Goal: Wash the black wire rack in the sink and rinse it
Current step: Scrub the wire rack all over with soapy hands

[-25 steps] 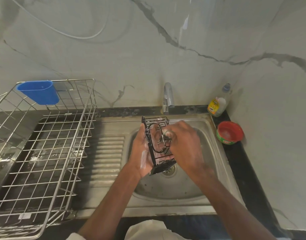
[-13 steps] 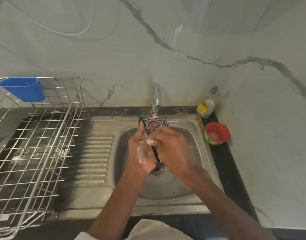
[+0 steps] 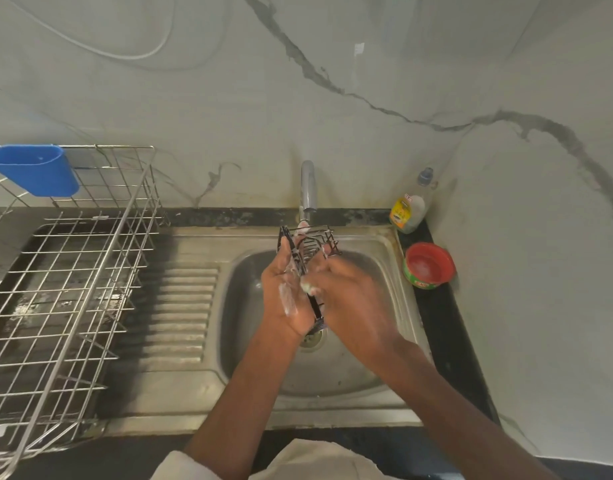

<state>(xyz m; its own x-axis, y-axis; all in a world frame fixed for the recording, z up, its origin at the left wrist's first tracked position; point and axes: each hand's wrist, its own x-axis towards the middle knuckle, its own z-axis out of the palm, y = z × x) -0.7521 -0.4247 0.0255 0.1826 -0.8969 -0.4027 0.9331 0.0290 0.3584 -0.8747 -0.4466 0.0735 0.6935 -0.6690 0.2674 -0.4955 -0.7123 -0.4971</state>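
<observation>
1. Two hands are working over the sink [image 3: 384,244]; from a second ago I'm seeing the black wire rack [image 3: 308,249] turning from broadside to edge-on and lifting toward the tap [image 3: 308,188].
2. I'm watching the left hand [image 3: 286,299], streaked with suds, curling round the rack's left side.
3. I'm seeing the right hand [image 3: 350,299] closing over its right side, scrubbing. Washing is ongoing, I judge; rinsing looks close.
</observation>
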